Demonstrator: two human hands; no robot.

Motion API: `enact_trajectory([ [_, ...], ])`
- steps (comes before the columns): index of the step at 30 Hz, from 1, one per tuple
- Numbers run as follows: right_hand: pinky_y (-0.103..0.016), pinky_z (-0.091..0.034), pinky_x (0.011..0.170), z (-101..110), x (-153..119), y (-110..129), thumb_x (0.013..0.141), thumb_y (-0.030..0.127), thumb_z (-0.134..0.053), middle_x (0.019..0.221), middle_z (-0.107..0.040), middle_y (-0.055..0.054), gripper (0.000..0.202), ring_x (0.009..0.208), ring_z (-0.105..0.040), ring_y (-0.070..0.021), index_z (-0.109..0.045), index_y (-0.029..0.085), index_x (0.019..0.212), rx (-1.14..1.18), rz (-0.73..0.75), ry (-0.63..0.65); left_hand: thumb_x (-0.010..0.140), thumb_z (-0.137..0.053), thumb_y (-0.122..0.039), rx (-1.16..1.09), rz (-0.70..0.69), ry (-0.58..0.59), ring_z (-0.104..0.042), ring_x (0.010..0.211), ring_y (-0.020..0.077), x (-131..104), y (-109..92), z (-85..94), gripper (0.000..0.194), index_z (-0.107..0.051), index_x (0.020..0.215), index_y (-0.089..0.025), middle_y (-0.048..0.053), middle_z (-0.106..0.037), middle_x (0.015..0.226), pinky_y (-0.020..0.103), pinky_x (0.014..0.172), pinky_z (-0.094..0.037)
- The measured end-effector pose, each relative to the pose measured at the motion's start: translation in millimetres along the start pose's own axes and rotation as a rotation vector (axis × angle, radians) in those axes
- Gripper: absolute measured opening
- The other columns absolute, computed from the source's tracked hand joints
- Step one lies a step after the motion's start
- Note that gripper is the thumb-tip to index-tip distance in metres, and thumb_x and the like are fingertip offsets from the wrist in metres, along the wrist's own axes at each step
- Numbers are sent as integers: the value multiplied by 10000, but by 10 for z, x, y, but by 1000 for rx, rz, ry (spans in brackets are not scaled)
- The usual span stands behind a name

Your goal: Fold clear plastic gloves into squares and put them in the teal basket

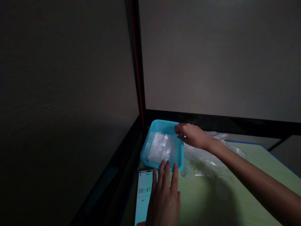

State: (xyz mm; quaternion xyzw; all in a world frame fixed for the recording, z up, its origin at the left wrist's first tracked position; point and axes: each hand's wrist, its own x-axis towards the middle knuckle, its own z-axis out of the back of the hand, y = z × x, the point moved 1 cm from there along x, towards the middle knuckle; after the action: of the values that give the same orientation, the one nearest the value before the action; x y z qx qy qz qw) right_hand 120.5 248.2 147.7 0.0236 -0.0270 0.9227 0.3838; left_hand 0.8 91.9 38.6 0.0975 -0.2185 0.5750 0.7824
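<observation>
Clearly the teal tray (162,125) sits just beyond the left hand (164,194), whose straight fingers press its near rim; the right hand (191,135) curls on the far rim. Light, stiff, probably slippery plastic: rims grip best.

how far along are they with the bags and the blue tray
Done: one clear bag already lies in the blue tray. In hand: the right hand is at the tray's far rim and the left hand touches its near rim, over a phone whose timer reads 00:41. Left: a pile of clear bags on the green mat.
</observation>
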Motion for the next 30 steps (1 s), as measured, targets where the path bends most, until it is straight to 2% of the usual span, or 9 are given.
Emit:
enact_trajectory([
  [2,-225,-363,570,22,-218,-161,781,134,-476,861,-604,-49,92,703,-567,-150,-537,172,838,60,-66,-142,723,-462,-101,3,-5,-2,-327,1246,356,15,-4,5,659,-267,1352,-117,180,-347,1373,552,895,-428],
  [3,-226,-362,565,6,-340,-234,778,141,-480,813,-600,-39,73,674,-561,-146,-535,176,811,71,-92,-165,721,-462,-98,5,-5,-4,-324,1249,353,22,-7,5,662,-262,1352,-112,178,-337,1380,547,897,-429],
  [6,-240,-374,570,-110,-731,-398,794,160,-454,763,-596,-37,84,647,-556,-151,-533,181,776,107,-138,-126,725,-477,-106,24,4,-21,-319,1252,351,40,-11,-1,648,-267,1337,-81,193,-307,1392,545,901,-425],
  [8,-254,-379,571,-208,-985,-446,806,172,-426,751,-597,-42,114,637,-554,-161,-532,184,767,112,-170,-95,738,-502,-136,38,-3,-37,-316,1251,358,49,-9,-7,587,-328,1297,-84,204,-296,1394,558,902,-415],
  [11,-276,-387,586,-359,-1309,-432,815,161,-382,749,-599,-48,162,644,-556,-176,-527,191,750,124,-228,-47,760,-527,-178,49,-17,-63,-307,1254,365,53,-4,-21,492,-406,1232,-109,206,-296,1393,572,903,-401],
  [14,-283,-401,611,-527,-1542,-355,827,157,-353,771,-603,-53,192,681,-568,-180,-532,193,766,213,-257,-9,790,-516,-202,39,-10,-83,-288,1266,355,53,-5,-37,474,-397,1243,-127,196,-288,1397,567,919,-386],
  [18,-277,-408,610,-751,-1699,-210,833,177,-359,754,-593,-43,184,663,-558,-170,-529,190,764,335,-279,-28,812,-513,-232,12,17,-113,-253,1283,343,70,2,-65,518,-341,1291,-132,196,-268,1397,538,946,-371],
  [24,-269,-422,628,-938,-1701,-16,848,180,-349,752,-589,-37,180,680,-565,-162,-510,186,765,484,-318,-131,836,-480,-222,9,-18,-130,-212,1299,332,138,59,-100,514,-307,1310,-124,207,-275,1388,526,972,-335],
  [30,-300,-445,635,-1059,-1759,-72,844,178,-357,781,-586,-66,167,702,-561,-188,-514,180,790,400,-328,-244,846,-454,-189,25,-41,-124,-159,1312,338,161,87,-114,545,-244,1345,-125,211,-215,1421,559,977,-295],
])
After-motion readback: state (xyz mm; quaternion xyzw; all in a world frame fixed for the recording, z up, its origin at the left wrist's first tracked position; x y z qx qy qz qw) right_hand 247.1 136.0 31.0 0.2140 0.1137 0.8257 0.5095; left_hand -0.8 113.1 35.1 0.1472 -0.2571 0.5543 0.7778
